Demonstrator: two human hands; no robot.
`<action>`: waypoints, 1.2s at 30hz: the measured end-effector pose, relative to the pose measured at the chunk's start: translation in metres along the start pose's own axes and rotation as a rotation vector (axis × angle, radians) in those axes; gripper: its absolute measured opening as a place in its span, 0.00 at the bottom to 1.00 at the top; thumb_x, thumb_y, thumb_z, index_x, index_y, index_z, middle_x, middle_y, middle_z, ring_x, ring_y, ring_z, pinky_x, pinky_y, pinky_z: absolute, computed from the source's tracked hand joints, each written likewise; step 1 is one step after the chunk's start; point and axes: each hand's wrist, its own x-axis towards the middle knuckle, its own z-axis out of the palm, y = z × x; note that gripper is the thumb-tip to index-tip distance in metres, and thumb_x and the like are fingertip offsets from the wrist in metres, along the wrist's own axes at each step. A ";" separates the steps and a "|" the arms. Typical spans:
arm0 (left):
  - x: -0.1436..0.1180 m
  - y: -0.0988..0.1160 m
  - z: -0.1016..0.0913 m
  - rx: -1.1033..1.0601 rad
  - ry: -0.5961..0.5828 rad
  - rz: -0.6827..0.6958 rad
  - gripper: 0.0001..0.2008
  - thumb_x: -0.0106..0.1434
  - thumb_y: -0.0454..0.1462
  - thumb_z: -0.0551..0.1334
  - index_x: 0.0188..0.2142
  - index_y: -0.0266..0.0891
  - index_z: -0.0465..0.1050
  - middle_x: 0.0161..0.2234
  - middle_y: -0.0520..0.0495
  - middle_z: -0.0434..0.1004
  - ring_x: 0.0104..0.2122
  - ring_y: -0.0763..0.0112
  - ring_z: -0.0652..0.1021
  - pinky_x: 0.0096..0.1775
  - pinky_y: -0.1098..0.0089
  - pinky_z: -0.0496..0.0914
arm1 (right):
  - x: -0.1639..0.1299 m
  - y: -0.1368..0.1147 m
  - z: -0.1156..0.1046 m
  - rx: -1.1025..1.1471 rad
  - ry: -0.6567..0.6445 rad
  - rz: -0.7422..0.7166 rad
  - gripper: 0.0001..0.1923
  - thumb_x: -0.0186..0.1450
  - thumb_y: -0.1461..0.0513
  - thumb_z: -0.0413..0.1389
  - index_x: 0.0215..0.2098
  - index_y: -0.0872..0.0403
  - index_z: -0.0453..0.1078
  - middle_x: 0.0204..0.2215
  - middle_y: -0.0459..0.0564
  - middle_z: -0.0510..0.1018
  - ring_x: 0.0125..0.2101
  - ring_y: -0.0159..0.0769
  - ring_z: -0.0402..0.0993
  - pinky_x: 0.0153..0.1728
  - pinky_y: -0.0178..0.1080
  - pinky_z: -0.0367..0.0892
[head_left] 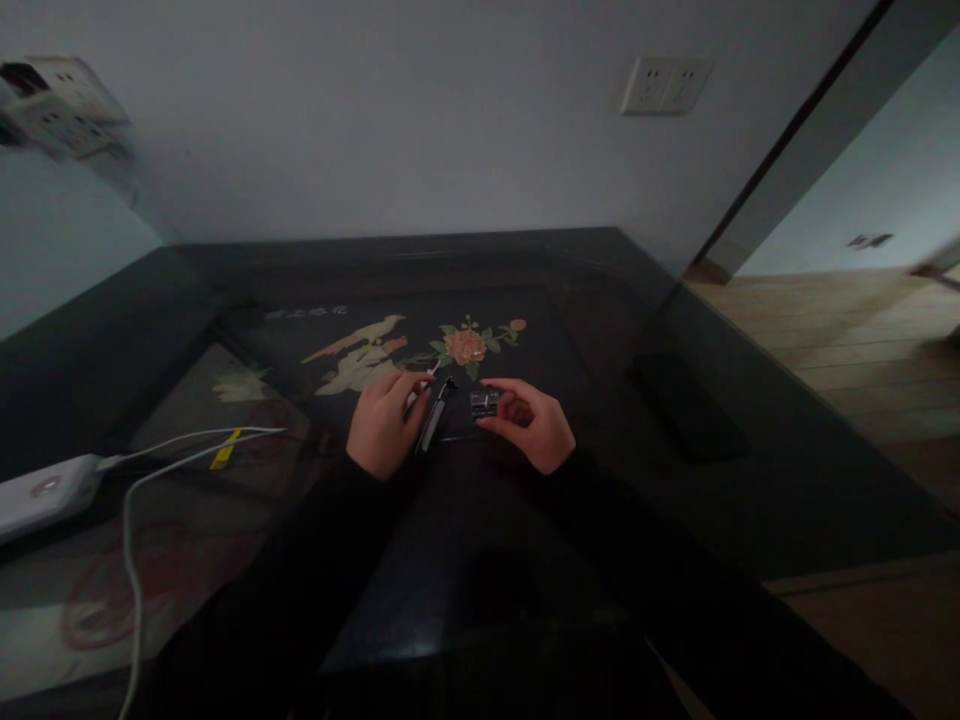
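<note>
Near the middle of the dark glossy table (465, 540), my left hand (386, 425) is closed, with thumb and fingers pinching a slim pale stick (433, 371) that points up and to the right. Just right of those fingers is a narrow black-and-silver tool (435, 415), tilted; whether the hand touches it I cannot tell. My right hand (536, 425) grips a small dark rectangular piece with silvery markings (484, 404) between thumb and fingertips. Its exact kind is too small to make out. The two hands are a short way apart.
A flat black rectangular object (686, 405) lies on the right of the table. On the left are a white power strip (49, 495), white cables (129, 540) and a yellow tag (225, 450). Wall sockets (666, 86) are behind. A flower picture (465, 346) decorates the tabletop.
</note>
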 end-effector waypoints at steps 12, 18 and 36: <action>-0.012 0.038 0.004 -0.560 -0.220 -0.202 0.10 0.60 0.40 0.62 0.37 0.37 0.76 0.32 0.47 0.83 0.32 0.66 0.80 0.36 0.69 0.71 | -0.008 0.003 0.010 -0.444 -0.048 -0.282 0.22 0.60 0.62 0.63 0.52 0.54 0.69 0.28 0.46 0.73 0.24 0.31 0.66 0.28 0.35 0.64; -0.012 0.038 0.005 -0.712 -0.293 -0.304 0.11 0.57 0.42 0.63 0.37 0.37 0.74 0.32 0.46 0.83 0.33 0.64 0.81 0.35 0.67 0.71 | -0.009 0.003 0.010 -0.461 -0.049 -0.271 0.22 0.60 0.61 0.63 0.52 0.55 0.69 0.28 0.46 0.73 0.25 0.31 0.67 0.28 0.35 0.64; -0.009 0.031 0.005 -0.537 -0.236 -0.223 0.12 0.60 0.42 0.61 0.35 0.38 0.79 0.27 0.48 0.81 0.27 0.68 0.76 0.30 0.70 0.66 | 0.002 0.002 -0.002 -0.364 -0.012 -0.161 0.05 0.63 0.62 0.59 0.30 0.54 0.74 0.25 0.47 0.75 0.26 0.32 0.69 0.29 0.34 0.62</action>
